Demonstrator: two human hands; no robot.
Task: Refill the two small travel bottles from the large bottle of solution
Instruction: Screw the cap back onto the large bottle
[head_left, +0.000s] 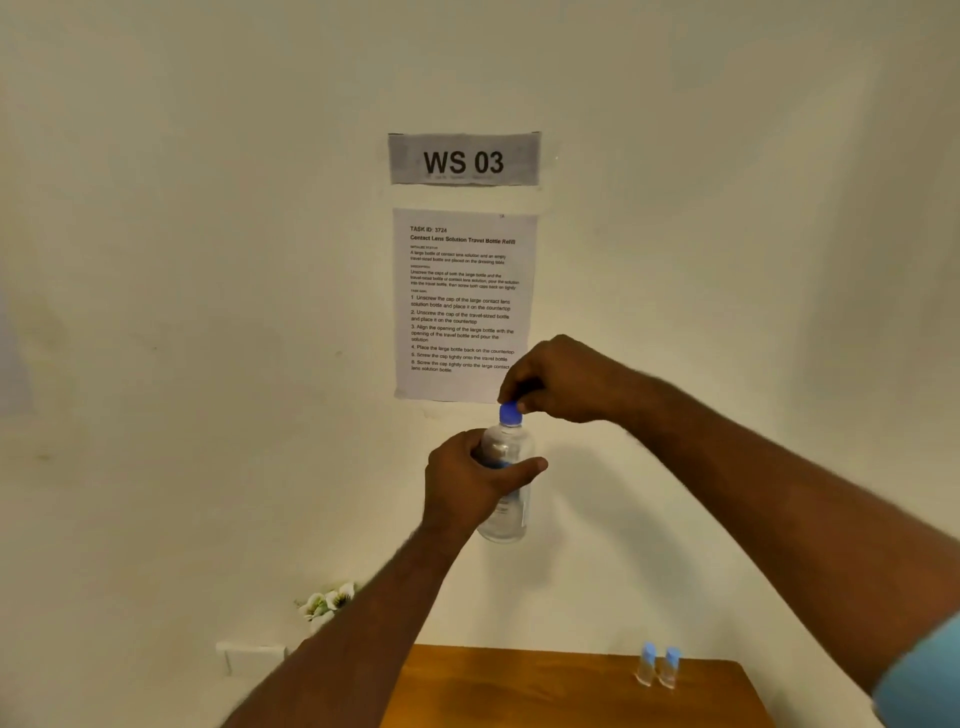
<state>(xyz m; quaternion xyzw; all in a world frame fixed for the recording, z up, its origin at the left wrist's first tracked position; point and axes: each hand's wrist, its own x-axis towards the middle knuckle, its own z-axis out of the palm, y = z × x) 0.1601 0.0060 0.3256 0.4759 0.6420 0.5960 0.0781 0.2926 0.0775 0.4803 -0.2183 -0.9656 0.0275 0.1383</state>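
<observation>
Above the wooden surface (519, 686), the left hand (470, 488) gripped the upright large bottle (506, 483) round its middle, while the right hand (566, 382), directly over its long axis, pinched the blue cap (510, 414). Both travel bottles (658, 666) stood capped below, nearer the right arm.

Cream wall (208, 260), posted sheets (464, 306), wooden table (545, 691).

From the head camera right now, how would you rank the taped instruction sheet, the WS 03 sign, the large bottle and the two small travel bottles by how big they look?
1. Instruction sheet
2. WS 03 sign
3. Large bottle, held up nearer the camera, so its rank is unsure
4. Two travel bottles, which look alike in size
</observation>
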